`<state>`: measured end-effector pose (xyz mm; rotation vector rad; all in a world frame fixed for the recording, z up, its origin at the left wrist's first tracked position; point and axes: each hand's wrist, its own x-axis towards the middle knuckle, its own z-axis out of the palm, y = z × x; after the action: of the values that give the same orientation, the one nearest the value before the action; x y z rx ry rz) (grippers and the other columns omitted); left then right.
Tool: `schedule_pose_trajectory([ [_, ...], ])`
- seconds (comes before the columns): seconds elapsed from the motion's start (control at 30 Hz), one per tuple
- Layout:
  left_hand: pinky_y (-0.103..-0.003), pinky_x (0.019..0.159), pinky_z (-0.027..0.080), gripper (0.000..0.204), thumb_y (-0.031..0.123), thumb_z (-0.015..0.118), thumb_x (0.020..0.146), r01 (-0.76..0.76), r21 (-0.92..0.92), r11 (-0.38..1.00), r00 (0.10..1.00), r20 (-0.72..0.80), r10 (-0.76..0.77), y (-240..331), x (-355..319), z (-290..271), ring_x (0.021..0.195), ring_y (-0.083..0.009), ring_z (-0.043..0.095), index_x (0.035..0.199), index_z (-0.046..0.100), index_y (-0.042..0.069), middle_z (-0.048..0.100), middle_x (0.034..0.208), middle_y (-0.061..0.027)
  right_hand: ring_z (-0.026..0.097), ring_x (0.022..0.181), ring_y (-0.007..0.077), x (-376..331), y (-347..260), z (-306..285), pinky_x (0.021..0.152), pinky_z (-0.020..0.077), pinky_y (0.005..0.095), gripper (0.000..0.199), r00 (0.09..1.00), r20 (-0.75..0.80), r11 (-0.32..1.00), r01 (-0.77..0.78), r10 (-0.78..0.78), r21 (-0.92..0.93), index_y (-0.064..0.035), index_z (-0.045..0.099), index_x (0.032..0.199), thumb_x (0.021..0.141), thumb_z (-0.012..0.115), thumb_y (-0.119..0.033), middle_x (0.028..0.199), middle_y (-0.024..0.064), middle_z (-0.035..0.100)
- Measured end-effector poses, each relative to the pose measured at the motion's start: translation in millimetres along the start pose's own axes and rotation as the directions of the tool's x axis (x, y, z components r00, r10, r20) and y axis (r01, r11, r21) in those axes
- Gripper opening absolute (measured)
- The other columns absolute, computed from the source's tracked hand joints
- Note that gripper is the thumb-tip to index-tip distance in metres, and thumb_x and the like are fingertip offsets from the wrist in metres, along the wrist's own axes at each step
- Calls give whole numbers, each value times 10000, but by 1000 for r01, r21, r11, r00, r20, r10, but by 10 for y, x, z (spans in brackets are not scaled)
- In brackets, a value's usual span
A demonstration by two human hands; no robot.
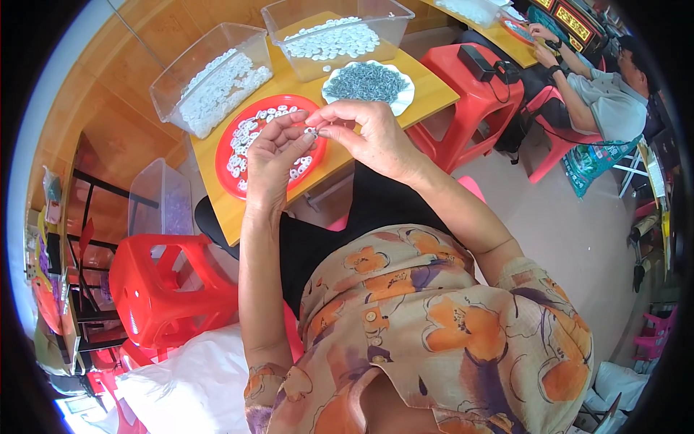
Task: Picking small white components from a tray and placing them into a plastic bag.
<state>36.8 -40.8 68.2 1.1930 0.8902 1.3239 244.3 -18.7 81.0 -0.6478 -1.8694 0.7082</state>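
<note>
My left hand (275,160) and my right hand (376,141) meet above the table, thumbs and fingertips pinched together. Between them is a small white piece with dark spots (311,132), partly hidden by the fingers. Below my left hand lies a round red plate (289,98) with many similar white spotted pieces (242,137) spread over it. Beyond my right hand stands a white scalloped dish (407,98), heaped with small slender grey-blue pieces (367,81) too fine to name.
Two clear plastic bins of white pieces, one at the back left (165,101) and one at the back (401,36), stand on the wooden table (434,85). Red stools stand left (144,289) and right (448,76). Another person (614,101) sits working at the upper right.
</note>
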Motion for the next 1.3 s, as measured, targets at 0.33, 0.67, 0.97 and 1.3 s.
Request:
schedule_pose_trajectory([
  [0.33,-270,895,584,399,-13,730,980,5,3,1000,1000,5,-5,8,-9,20,980,-142,730,1369,643,-21,760,1089,-93,773,999,177,-1,-17,-21,891,615,298,187,999,6,998,32,-32,-58,8,755,1174,993,708,21,1111,102,805],
  [0.67,-263,901,595,417,-44,723,972,-26,56,998,1000,2,26,22,-9,30,982,-133,735,1380,636,-24,761,1064,-80,787,992,214,-9,5,0,874,625,308,182,996,-4,988,93,-94,-124,11,747,1159,979,720,23,1089,125,802],
  [0.97,-247,891,598,421,-68,716,962,-30,119,992,999,-10,31,17,-9,39,967,-112,729,1375,640,-34,756,1045,-69,790,959,261,1,-4,-6,833,629,344,172,985,-16,957,164,-173,-240,4,744,1128,958,729,32,1054,131,798],
  [1.3,-243,890,597,432,-73,715,957,-20,113,993,1000,-11,22,17,-10,47,968,-114,732,1380,636,-37,757,1035,-65,787,922,260,-9,33,13,797,630,335,200,981,-16,956,185,-193,-228,1,738,1135,942,731,54,1029,133,790],
])
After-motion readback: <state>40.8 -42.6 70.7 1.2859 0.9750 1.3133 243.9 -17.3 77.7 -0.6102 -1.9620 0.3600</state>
